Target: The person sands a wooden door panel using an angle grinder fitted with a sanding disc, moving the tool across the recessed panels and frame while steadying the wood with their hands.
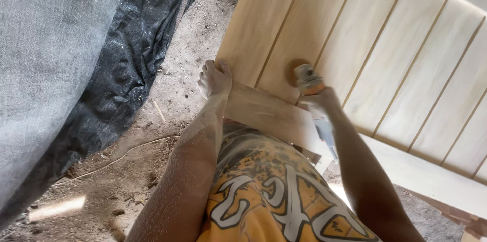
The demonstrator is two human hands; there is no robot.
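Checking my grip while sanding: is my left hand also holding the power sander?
No, the left hand rests on the edge of the pale grooved wooden panel, while only the right hand grips the orange and grey power sander.

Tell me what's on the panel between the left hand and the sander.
Nothing loose: between the left hand on the panel's edge and the sander in the right hand, the head view shows only bare wooden panel, crossed by one groove.

Bright daylight from upper right, glare on pale panel [385, 49], slight blur.
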